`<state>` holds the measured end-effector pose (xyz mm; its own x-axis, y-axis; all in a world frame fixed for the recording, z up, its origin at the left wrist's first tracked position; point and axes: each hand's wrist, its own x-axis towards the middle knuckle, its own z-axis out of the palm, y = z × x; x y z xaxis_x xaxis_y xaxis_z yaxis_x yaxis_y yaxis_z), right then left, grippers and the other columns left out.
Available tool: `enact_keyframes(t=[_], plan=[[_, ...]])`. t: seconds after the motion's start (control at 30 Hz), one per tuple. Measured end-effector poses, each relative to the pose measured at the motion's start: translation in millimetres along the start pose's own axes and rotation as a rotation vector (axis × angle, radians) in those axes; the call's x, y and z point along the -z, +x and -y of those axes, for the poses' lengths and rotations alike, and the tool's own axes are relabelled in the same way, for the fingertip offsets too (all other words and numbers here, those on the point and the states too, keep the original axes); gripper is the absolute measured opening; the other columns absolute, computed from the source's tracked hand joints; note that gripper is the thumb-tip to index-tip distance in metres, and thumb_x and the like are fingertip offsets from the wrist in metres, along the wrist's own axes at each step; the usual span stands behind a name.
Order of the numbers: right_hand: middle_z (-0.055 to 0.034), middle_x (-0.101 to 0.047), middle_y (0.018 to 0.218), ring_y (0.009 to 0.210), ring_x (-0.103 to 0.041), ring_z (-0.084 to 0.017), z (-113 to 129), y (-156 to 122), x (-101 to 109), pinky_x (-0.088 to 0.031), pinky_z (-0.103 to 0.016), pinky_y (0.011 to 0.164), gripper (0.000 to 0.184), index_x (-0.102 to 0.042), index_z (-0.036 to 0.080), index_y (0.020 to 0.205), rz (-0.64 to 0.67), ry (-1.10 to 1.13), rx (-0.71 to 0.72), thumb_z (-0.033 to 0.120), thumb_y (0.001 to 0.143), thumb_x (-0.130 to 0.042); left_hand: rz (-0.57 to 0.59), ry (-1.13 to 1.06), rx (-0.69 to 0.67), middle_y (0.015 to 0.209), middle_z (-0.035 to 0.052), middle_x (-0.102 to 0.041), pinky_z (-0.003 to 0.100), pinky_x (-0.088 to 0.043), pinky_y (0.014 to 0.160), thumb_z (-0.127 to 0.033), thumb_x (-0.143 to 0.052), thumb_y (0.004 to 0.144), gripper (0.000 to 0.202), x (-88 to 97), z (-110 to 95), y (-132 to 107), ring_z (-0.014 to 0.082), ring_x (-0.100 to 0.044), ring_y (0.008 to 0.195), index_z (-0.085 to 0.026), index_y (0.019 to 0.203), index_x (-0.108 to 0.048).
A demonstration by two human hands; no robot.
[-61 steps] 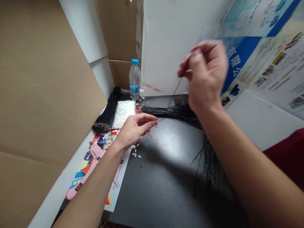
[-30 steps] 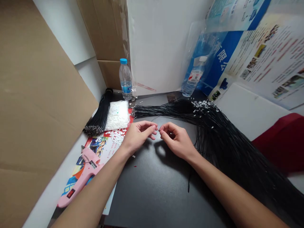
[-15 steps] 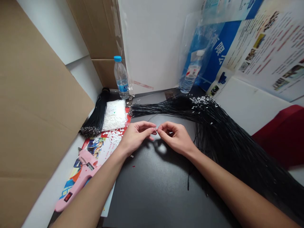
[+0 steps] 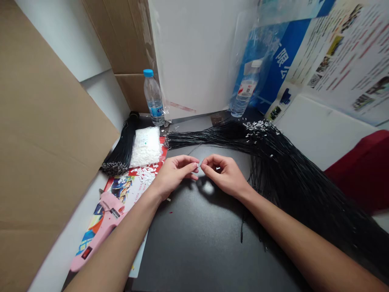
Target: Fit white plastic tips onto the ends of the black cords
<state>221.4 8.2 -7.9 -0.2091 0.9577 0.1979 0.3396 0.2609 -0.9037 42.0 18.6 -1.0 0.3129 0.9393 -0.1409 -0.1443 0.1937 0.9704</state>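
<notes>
My left hand [image 4: 174, 173] and my right hand [image 4: 223, 175] meet fingertip to fingertip above the black tabletop [image 4: 197, 243]. Both are closed in a pinch on a tiny white piece [image 4: 199, 164] between them, with a thin black cord end at the right fingers. A large spread of black cords [image 4: 291, 178] fans from the back middle toward the right, some tipped with small white pieces [image 4: 258, 129].
A bag of white pieces [image 4: 147, 146] and a tied black cord bundle [image 4: 121, 150] lie at the left. Loose white pieces [image 4: 145, 173] sit on a colourful sheet, beside a pink glue gun [image 4: 97, 231]. Two water bottles [image 4: 153, 97] [image 4: 244, 95] stand at the back. Cardboard [image 4: 45, 134] walls the left.
Two seconds ago my right hand was raised, pulling a cord up. It came down to the table and both hands' fingertips closed together on the small piece.
</notes>
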Motion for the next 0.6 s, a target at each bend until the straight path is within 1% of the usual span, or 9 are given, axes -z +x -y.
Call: enact_keyframes(t=[0.23, 0.4, 0.6], plan=[[0.0003, -0.061, 0.066, 0.057, -0.049, -0.009, 0.0, 0.6, -1.0, -0.037, -0.022, 0.053, 0.022, -0.065, 0.016, 0.076, 0.026, 0.009, 0.001, 0.037, 0.083, -0.061, 0.013, 0.028, -0.011, 0.078, 0.0028, -0.068, 0.027, -0.056, 0.068, -0.024, -0.078, 0.075, 0.017, 0.1, 1.1, 0.2, 0.0115, -0.062, 0.069, -0.013, 0.086, -0.073], [0.0008, -0.060, 0.064, 0.056, -0.048, -0.009, -0.5, 0.7, -1.3, -0.037, -0.022, 0.053, 0.021, -0.064, 0.017, 0.076, 0.004, 0.004, 0.005, 0.037, 0.083, -0.061, 0.029, 0.051, -0.017, 0.078, 0.0024, -0.067, 0.028, -0.056, 0.067, -0.024, -0.077, 0.075, 0.015, 0.3, 0.3, -0.5, 0.0109, -0.061, 0.066, -0.013, 0.085, -0.073], [0.0010, -0.060, 0.064, 0.056, -0.048, -0.009, -0.2, 0.0, -0.9, -0.037, -0.021, 0.051, 0.021, -0.064, 0.016, 0.076, 0.018, 0.023, 0.009, 0.036, 0.082, -0.061, 0.037, 0.028, -0.013, 0.080, 0.0035, -0.068, 0.029, -0.057, 0.068, -0.024, -0.078, 0.074, 0.015, 0.5, 0.9, -0.7, 0.0117, -0.062, 0.069, -0.014, 0.085, -0.074]])
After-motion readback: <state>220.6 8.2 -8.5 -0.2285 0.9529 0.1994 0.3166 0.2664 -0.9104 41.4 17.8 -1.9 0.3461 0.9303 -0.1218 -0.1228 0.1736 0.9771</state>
